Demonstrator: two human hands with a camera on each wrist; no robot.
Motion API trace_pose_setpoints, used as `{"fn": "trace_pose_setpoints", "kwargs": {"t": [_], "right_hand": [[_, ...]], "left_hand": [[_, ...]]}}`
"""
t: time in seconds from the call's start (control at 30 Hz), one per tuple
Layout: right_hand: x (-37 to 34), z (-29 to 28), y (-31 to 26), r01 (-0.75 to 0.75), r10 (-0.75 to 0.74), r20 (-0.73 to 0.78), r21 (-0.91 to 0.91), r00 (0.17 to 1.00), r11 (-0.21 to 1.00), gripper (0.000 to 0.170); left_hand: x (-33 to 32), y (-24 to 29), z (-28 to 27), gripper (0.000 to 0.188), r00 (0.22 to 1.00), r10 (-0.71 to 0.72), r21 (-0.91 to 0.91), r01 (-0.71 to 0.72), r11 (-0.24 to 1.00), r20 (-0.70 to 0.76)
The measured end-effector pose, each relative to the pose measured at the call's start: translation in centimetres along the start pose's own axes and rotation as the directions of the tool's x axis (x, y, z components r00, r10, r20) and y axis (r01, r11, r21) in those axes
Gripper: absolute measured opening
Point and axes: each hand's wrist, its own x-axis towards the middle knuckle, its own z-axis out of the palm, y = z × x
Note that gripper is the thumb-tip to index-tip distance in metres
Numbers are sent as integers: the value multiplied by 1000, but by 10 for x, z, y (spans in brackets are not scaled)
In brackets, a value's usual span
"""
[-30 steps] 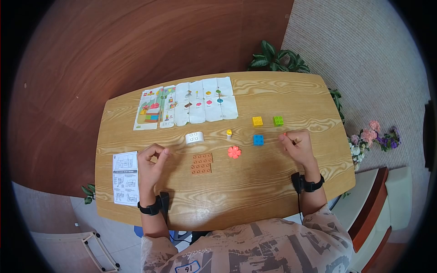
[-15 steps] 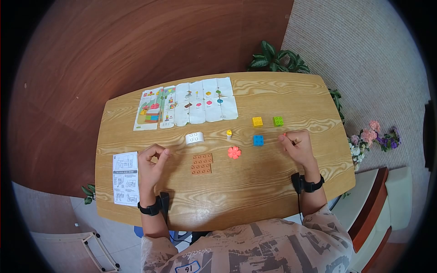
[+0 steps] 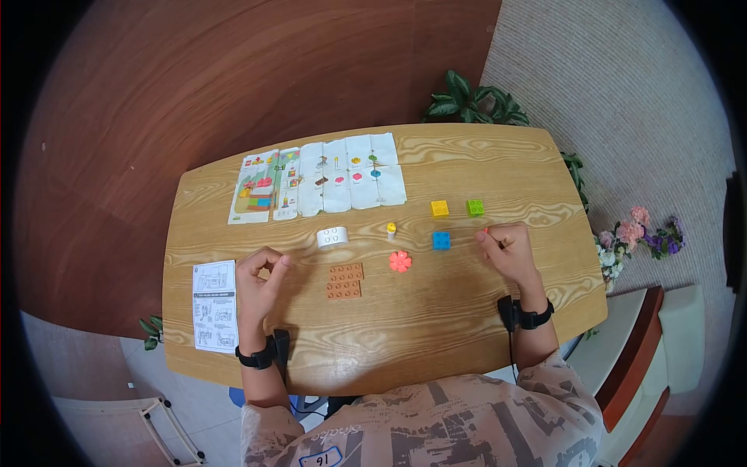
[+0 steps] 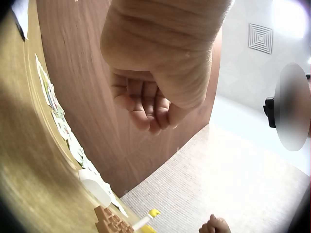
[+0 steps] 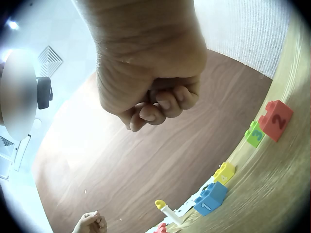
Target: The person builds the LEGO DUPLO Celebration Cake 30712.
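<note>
Above the table's left part hovers my left hand [image 3: 261,284], fingers loosely curled around nothing, near two brown bricks [image 3: 345,281] and a white arched brick [image 3: 333,237]. My right hand [image 3: 511,253] is loosely curled and empty to the right of the blue brick [image 3: 441,241]. A red brick [image 5: 277,120] marked 2 shows on the table in the right wrist view; the head view mostly hides it behind that hand. Between the hands are a red flower piece [image 3: 400,261] and a white candle piece with a yellow top [image 3: 391,230]. Yellow [image 3: 440,208] and green [image 3: 475,208] bricks lie farther back.
An unfolded picture sheet [image 3: 350,173] lies at the table's back left. A printed instruction sheet [image 3: 215,307] is beside my left forearm. Beyond the table's right edge are flowers [image 3: 634,229] and a pale seat [image 3: 681,338].
</note>
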Motion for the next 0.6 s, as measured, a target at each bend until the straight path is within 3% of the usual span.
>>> {"fn": "trace_pose_setpoints", "kwargs": {"t": [0.6], "right_hand": [[0, 0, 0, 4, -4, 5, -15, 1000, 1000, 50]], "left_hand": [[0, 2, 0, 21, 1000, -11, 0, 11, 1000, 10]]}}
